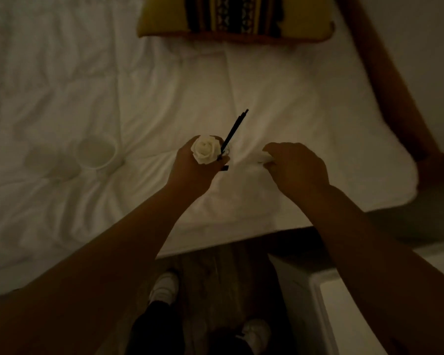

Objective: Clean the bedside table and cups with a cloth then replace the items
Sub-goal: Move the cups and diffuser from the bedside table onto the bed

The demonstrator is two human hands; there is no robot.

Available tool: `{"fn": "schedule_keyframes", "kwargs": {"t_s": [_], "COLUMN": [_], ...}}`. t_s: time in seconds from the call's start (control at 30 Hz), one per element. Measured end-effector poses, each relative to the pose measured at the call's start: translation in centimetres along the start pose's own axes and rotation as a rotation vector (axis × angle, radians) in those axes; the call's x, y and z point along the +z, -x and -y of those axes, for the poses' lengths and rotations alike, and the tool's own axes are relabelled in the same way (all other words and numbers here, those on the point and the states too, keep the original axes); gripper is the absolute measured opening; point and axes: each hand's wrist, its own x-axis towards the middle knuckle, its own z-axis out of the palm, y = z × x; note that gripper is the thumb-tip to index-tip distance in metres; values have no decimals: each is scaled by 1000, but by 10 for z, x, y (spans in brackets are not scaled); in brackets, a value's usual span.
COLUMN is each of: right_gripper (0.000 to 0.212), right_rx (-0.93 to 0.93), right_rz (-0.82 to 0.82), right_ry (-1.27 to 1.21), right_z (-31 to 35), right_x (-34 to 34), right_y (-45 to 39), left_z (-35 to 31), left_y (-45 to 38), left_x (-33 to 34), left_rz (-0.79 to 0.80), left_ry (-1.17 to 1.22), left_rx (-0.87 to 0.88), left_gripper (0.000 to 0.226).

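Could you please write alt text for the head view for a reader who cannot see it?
In dim light, the left hand holds a small cup with a white rose and dark sticks over a white bed, while the right hand pinches a white cloth. A white cup sits on the bed.

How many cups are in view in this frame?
2. One white cup stands alone on the bed, left of both hands. The other, a clear cup holding a white rose and dark sticks, is in the left hand. Dim light may hide more.
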Motion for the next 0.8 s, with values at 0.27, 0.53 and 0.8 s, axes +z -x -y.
{"fn": "schedule_keyframes", "kwargs": {"t_s": [0.27, 0.53, 0.8], "right_gripper": [12, 15, 15], "right_rx": [-149, -176, -125], "right_rz": [42, 127, 187], "right_ry": [78, 165, 171], "right_z": [70, 101, 101], "right_x": [32, 68, 76], "right_y": [-69, -106, -107], "left_z": [29, 54, 66], "left_y": [-27, -42, -52], "left_x": [-66, -108, -112], "left_rz": [-168, -248, -166], "left_ry": [-28, -76, -229], "left_rx": [-38, -8, 8], "left_gripper": [26, 26, 18]}}
